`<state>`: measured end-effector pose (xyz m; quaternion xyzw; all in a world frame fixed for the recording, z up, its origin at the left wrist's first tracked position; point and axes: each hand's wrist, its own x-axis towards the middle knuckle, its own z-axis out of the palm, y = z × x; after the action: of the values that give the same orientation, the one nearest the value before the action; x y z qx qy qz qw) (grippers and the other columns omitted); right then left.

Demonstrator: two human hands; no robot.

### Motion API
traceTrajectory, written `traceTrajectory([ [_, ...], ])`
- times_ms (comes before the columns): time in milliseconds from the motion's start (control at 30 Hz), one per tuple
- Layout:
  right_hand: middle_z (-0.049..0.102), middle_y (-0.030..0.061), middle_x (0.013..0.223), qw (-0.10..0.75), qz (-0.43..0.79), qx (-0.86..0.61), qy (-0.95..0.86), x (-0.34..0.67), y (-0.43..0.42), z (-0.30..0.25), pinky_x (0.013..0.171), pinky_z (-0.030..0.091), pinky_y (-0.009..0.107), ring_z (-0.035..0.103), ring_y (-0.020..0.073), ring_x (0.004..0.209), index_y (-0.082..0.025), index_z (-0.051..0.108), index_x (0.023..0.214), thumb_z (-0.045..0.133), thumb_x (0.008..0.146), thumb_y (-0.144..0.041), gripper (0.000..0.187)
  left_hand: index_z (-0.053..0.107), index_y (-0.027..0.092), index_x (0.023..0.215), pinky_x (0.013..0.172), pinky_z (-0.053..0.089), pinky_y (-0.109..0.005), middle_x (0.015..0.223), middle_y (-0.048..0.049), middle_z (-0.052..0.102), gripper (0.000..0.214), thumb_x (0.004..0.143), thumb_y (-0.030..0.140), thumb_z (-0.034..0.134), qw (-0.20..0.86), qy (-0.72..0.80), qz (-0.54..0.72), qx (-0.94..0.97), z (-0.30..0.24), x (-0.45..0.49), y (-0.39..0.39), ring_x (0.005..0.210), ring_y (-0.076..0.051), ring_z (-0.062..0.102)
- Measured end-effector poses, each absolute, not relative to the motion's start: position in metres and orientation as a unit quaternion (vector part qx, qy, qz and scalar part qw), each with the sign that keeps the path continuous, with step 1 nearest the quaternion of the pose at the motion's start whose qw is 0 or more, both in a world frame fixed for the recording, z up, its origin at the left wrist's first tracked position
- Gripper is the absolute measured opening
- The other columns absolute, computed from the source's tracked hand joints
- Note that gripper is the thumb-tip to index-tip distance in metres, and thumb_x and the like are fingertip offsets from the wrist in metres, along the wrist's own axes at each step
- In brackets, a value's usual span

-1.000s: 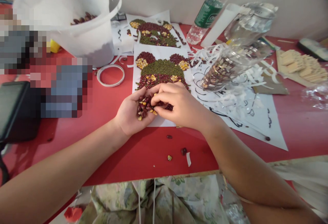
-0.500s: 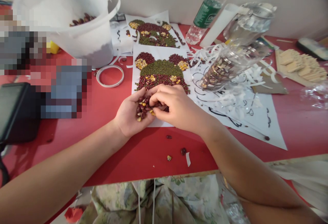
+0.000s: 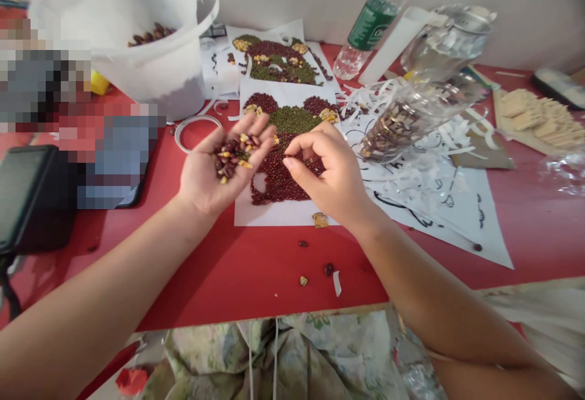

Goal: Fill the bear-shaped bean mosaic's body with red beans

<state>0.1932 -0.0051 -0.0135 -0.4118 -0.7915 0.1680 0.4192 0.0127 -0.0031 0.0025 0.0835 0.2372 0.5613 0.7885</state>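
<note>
Palm up, my left hand (image 3: 200, 175) cradles a heap of mixed dark red beans and yellow corn kernels (image 3: 234, 155). To its right, my right hand (image 3: 339, 175) has thumb and forefinger pinched together; what lies between the tips is too small to make out. Both hands are above a sheet of white paper bearing a bean picture (image 3: 280, 185), an animal-like head with red ears, a green forehead and a red lower part edged with corn. A gap of bare paper shows at its lower left. My hands cover parts of the picture.
A white bucket (image 3: 150, 77) with beans stands at back left, near a tape-like ring (image 3: 183, 135). Behind lies another bean picture (image 3: 278, 61). To the right are a tilted bean jar (image 3: 388, 122), paper strips, a water bottle (image 3: 372, 25) and wooden sticks (image 3: 539, 113).
My hands have parted: the left moved left and up with its fingers opened out, tilting the heap into view. The right drew slightly right with a pinch, uncovering the picture's lower part.
</note>
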Motion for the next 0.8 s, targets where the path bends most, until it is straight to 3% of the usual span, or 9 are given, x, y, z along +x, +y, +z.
traceTrajectory([
  [233,0.052,0.0018,0.087,0.31,0.188,-0.374,-0.854,0.188,0.004,-0.039,0.077,0.041,0.031,0.052,0.015,0.081,-0.02,0.063,0.086,0.059,0.089,-0.016,0.006,0.036,0.006,0.147,0.116,0.041,-0.031,0.162,-0.0123,0.036,0.044,0.105,0.017,0.031,0.746,0.227,0.62,0.084,-0.007,-0.001,0.013,0.143,-0.018,0.045],
  [567,0.054,0.0039,0.083,0.236,0.067,-0.35,-0.904,0.189,0.007,-0.044,0.078,0.035,0.034,0.05,0.0173,0.081,-0.018,0.073,0.088,0.059,0.092,-0.021,0.015,0.041,0.008,0.145,0.114,0.043,-0.034,0.154,-0.0123,0.048,0.044,0.105,0.023,0.029,0.759,0.244,0.601,0.062,-0.01,0.0,0.013,0.143,-0.019,0.045],
  [800,0.055,0.0038,0.084,0.247,0.062,-0.323,-0.912,0.194,0.007,-0.043,0.076,0.034,0.033,0.048,0.0163,0.079,-0.02,0.076,0.098,0.055,0.093,-0.016,0.023,0.04,0.009,0.146,0.111,0.046,-0.033,0.157,-0.0103,0.044,0.044,0.106,0.024,0.027,0.769,0.243,0.589,0.042,-0.008,0.0,0.013,0.146,-0.022,0.039],
])
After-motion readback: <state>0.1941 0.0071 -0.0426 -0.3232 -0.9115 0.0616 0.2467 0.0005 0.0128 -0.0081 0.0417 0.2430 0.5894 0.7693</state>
